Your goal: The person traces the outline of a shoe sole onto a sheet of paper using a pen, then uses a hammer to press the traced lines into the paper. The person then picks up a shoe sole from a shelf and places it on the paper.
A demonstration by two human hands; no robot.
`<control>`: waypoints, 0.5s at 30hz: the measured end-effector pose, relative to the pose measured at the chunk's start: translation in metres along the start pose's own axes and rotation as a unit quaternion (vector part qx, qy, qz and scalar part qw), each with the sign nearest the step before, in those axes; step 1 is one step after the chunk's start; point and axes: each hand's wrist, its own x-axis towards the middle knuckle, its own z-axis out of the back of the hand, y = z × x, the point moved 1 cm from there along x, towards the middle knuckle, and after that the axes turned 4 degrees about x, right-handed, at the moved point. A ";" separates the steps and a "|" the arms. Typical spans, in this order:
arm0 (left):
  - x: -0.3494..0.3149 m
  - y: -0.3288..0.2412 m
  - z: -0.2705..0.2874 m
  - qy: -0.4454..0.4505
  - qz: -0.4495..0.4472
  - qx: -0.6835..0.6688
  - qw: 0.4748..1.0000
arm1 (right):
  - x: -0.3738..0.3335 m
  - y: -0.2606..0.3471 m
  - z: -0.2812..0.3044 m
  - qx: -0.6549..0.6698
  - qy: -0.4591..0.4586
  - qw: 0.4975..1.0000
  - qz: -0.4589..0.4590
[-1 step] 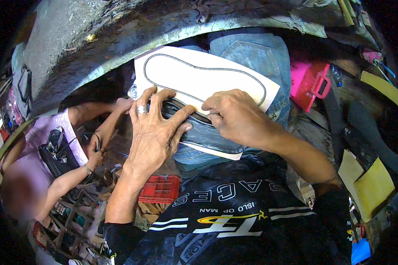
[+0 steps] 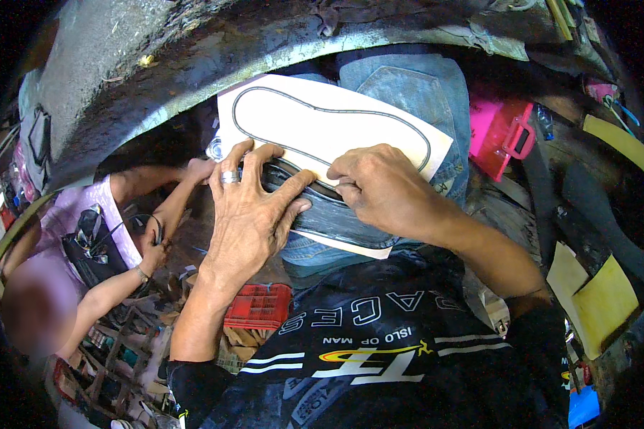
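A white sheet [image 2: 322,130] lies across my lap, with a dark sole-shaped outline [image 2: 314,108] on its far part. On the near part rests a black shoe sole [image 2: 336,218], long and scuffed, partly under my hands. My left hand [image 2: 247,193], with a ring on one finger, presses the sole and sheet with fingers spread. My right hand [image 2: 376,182] is closed in a pinch at the sole's far edge, next to the outline. Whatever is between its fingertips is hidden.
A seated person [image 2: 86,243] in light purple is close on the left. A red plastic crate [image 2: 258,306] stands by my left forearm. To the right are a pink plastic case [image 2: 501,139] and yellowish sheets [image 2: 606,307]. A large grey rough surface [image 2: 172,53] curves across the far side.
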 end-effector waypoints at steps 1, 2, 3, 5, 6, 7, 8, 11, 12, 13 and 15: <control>0.000 0.001 0.000 0.008 0.002 -0.002 1.000 | -0.001 0.000 0.000 -0.006 0.005 1.000 -0.002; 0.000 0.001 -0.001 0.014 0.002 -0.008 1.000 | -0.001 0.000 0.000 -0.011 0.010 1.000 -0.003; 0.000 0.002 -0.001 0.020 0.004 -0.017 1.000 | -0.001 0.000 -0.001 -0.016 0.014 1.000 -0.005; 0.000 0.002 -0.001 0.020 0.002 -0.010 1.000 | -0.001 -0.001 -0.003 -0.008 0.006 1.000 0.001; 0.000 0.002 -0.002 0.021 0.002 -0.008 1.000 | -0.001 -0.001 -0.004 -0.004 -0.001 1.000 0.002; 0.000 0.002 -0.002 0.020 0.002 -0.008 1.000 | -0.002 -0.001 -0.006 -0.009 -0.021 1.000 0.014; 0.000 0.001 -0.002 0.019 0.002 -0.009 1.000 | -0.003 -0.001 -0.007 -0.013 -0.045 0.999 0.025; 0.000 0.001 -0.001 0.015 -0.005 0.004 1.000 | -0.006 -0.001 -0.009 -0.019 -0.068 0.996 0.046; 0.000 0.001 0.000 0.013 -0.007 0.007 1.000 | -0.006 -0.002 -0.009 -0.019 -0.068 0.997 0.045; 0.000 0.001 0.000 0.016 -0.009 0.016 1.000 | -0.006 -0.002 -0.009 -0.023 -0.058 0.997 0.051; 0.000 0.000 0.001 0.021 -0.010 0.024 0.999 | -0.006 -0.002 -0.010 -0.027 -0.038 0.998 0.050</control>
